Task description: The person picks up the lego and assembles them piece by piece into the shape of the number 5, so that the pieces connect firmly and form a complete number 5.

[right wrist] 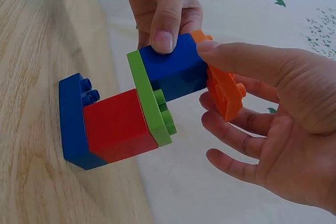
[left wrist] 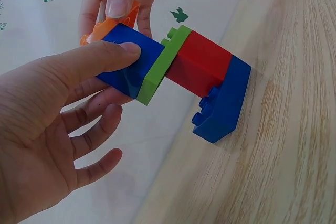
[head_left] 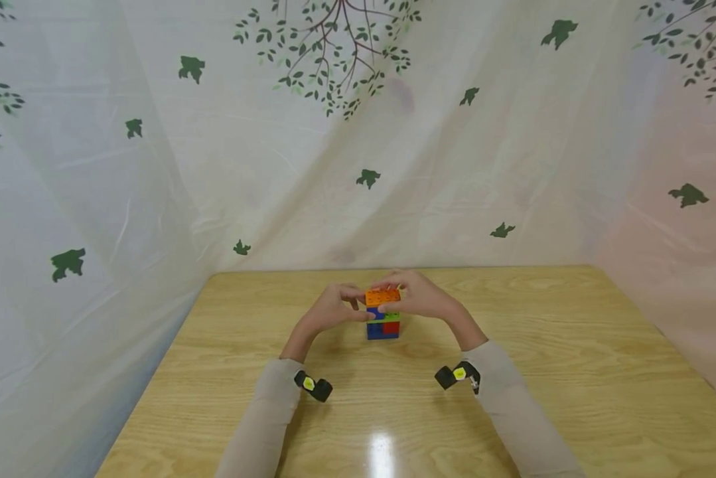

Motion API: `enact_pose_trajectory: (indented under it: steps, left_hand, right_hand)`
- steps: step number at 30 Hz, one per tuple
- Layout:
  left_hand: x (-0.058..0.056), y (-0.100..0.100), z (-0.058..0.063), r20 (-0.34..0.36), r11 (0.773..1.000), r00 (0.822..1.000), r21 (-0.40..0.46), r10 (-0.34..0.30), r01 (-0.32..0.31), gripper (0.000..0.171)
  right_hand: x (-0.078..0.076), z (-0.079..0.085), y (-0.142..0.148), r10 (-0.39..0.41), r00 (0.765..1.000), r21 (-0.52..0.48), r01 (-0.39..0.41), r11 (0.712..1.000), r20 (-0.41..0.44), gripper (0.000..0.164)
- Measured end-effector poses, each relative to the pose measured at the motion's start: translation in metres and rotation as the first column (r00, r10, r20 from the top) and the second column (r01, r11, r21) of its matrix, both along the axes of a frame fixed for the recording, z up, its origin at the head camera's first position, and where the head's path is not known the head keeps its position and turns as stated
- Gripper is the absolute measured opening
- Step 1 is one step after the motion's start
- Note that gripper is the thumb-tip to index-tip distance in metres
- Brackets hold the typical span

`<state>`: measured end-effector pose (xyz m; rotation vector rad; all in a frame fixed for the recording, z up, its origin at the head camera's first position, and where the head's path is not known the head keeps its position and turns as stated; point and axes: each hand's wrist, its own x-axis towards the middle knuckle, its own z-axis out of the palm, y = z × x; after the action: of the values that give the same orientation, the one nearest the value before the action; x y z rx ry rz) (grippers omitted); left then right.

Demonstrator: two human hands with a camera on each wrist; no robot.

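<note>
A tower of toy building blocks stands upright on the table. At its base lies a long blue brick (right wrist: 72,124), with a red brick (right wrist: 118,124) on one end of it. Above the red brick sits a thin green plate (right wrist: 148,98). On the plate's other end is an upper blue brick (left wrist: 144,66), and an orange brick (head_left: 383,297) tops the tower. My left hand (head_left: 332,309) pinches the upper blue brick, its lower fingers loosely bent. My right hand (head_left: 420,297) holds the orange brick, thumb at its near edge where it meets the blue, fingers behind.
The wooden table (head_left: 381,398) spreads around the tower, and its far edge meets a pale cloth backdrop (head_left: 298,199) printed with leaves and birds. Both sleeved wrists carry small black cameras (head_left: 318,388).
</note>
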<state>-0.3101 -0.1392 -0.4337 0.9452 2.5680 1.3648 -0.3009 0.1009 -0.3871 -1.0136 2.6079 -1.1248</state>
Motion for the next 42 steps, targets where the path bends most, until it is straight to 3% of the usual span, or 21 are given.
enact_pose_trajectory:
  steps: [6, 13, 20, 28, 34, 42]
  left_hand:
    - [0.003, 0.001, 0.002, -0.01, 1.0, 1.0, -0.015, 0.013, -0.013, 0.029]
    - [0.004, 0.003, -0.002, 0.01, 0.999, 0.999, -0.009, 0.041, -0.041, 0.032]
    - [0.009, 0.005, -0.002, 0.028, 0.997, 0.997, 0.035, 0.068, -0.069, 0.031]
    - [0.016, 0.005, -0.001, 0.056, 0.99, 0.992, 0.079, 0.117, -0.121, 0.047]
    - [0.015, -0.002, -0.002, 0.117, 0.983, 0.985, 0.119, 0.127, -0.141, 0.048]
    - [0.015, -0.004, -0.006, 0.147, 0.98, 0.985, 0.162, 0.096, -0.119, 0.041]
  right_hand:
    - [-0.004, -0.008, 0.009, -0.002, 0.999, -0.014, 0.003, 1.0, 0.042, 0.06]
    - [-0.008, -0.024, 0.026, 0.003, 0.987, -0.073, 0.008, 0.997, 0.16, 0.064]
    - [-0.005, -0.041, 0.035, 0.021, 0.967, -0.146, 0.017, 0.989, 0.254, 0.059]
    - [-0.002, -0.06, 0.041, 0.03, 0.941, -0.246, 0.057, 0.968, 0.336, 0.049]
    - [0.001, -0.066, 0.042, 0.011, 0.92, -0.246, 0.093, 0.965, 0.391, 0.046]
    - [0.005, -0.07, 0.036, -0.055, 0.919, -0.236, 0.158, 0.959, 0.391, 0.039]
